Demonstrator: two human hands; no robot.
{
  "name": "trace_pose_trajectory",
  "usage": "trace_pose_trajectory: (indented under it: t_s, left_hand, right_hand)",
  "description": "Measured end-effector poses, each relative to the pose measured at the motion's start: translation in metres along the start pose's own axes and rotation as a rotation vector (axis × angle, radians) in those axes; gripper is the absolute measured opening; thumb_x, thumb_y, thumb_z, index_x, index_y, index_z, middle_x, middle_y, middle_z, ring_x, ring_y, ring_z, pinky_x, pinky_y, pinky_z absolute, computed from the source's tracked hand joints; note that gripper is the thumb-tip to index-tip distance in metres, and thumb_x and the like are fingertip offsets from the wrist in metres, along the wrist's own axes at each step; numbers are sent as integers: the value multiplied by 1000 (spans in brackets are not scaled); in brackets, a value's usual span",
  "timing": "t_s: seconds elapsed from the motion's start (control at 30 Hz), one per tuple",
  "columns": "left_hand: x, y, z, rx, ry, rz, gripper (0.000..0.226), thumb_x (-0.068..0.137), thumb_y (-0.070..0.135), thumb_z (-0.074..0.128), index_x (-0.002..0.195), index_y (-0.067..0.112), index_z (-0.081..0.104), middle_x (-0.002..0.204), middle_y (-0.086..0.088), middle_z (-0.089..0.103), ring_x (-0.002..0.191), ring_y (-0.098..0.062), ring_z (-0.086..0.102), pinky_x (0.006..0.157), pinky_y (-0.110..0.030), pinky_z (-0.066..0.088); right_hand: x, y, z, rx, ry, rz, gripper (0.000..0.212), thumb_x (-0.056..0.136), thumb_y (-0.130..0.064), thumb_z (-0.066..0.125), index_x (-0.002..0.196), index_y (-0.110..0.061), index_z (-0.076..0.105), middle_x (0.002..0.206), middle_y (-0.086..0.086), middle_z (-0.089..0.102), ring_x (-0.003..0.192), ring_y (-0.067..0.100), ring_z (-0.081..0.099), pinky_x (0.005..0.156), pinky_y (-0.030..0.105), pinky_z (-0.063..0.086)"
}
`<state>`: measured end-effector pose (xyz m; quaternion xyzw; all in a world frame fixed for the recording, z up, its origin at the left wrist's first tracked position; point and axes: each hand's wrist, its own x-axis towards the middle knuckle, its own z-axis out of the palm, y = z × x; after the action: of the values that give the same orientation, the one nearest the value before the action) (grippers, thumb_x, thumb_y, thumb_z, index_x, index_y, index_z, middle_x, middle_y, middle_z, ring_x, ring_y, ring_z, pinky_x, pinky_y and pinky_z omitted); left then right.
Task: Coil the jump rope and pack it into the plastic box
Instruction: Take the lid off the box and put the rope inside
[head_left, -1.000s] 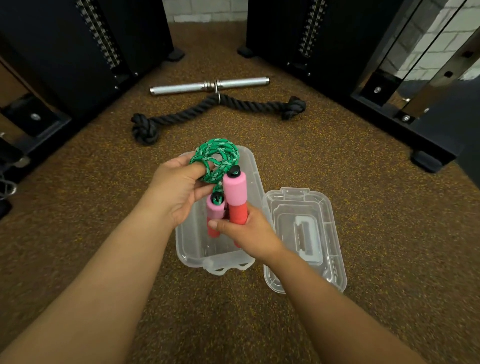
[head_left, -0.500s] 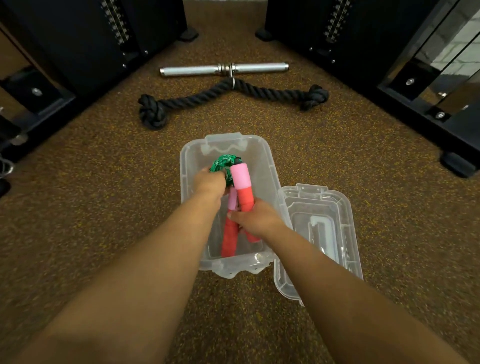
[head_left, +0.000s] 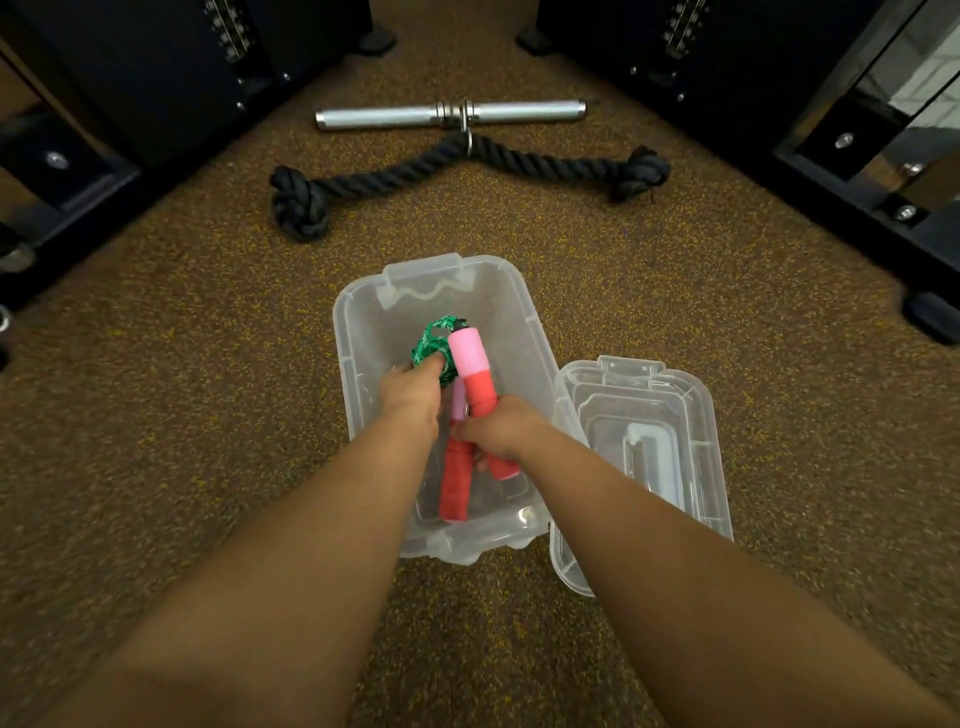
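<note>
From where I sit, the coiling looks done: the green rope (head_left: 435, 347) is bunched into a tight bundle, and both hands are down inside the open plastic box (head_left: 363, 322) on the floor, so I judge the packing step is underway but not finished. My left hand (head_left: 410, 389) is closed over the rope bundle, pressing it toward the middle of the box. My right hand (head_left: 501, 426) is wrapped around one pink-and-red handle (head_left: 470, 369), which tilts up out of its grip toward the far end; the second handle (head_left: 456, 480) lies lower, between the two hands, its red end near the box's near wall. What is left, as I read it: letting go, tucking everything flat, and fitting the clear lid (head_left: 644, 441), which rests just beside the box on its right.
</note>
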<state>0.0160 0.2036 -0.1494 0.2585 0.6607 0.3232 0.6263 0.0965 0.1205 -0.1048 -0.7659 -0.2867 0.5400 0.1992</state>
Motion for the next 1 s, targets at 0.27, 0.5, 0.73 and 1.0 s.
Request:
trace_pose_trajectory:
  t_s: [0.27, 0.5, 0.73, 1.0]
  left_hand:
    - [-1, 6, -2, 122, 98, 10, 28, 79, 12, 59, 107, 11, 63, 101, -15, 66, 88, -33, 65, 85, -47, 55]
    - [-10, -1, 1, 403, 55, 131, 64, 61, 36, 69, 116, 5, 60, 114, -15, 67, 103, -30, 65, 90, -43, 52]
    - [-44, -1, -6, 1117, -7, 18, 51, 90, 15, 54, 135, -3, 38, 139, -23, 48, 126, -34, 49, 100, -37, 39]
    - [-49, -6, -9, 1172, 6, 26, 44, 91, 15, 51, 129, 0, 37, 135, -23, 51, 123, -35, 52, 98, -42, 41]
  right_hand:
    - [-1, -2, 1, -56, -34, 35, 34, 82, -32, 70, 103, -9, 56, 82, 11, 63, 51, 20, 57, 47, 25, 50]
    - [1, -5, 6, -56, 109, 50, 63, 90, -44, 57, 127, -1, 30, 99, 10, 48, 62, 19, 49, 42, 27, 33]
    - [10, -2, 15, -212, 155, 77, 41, 93, -31, 50, 121, -1, 50, 126, 18, 58, 116, 33, 56, 87, 36, 43]
    - [3, 0, 12, -378, 102, -20, 16, 94, -22, 43, 104, -11, 48, 115, 19, 60, 107, 35, 58, 76, 33, 35]
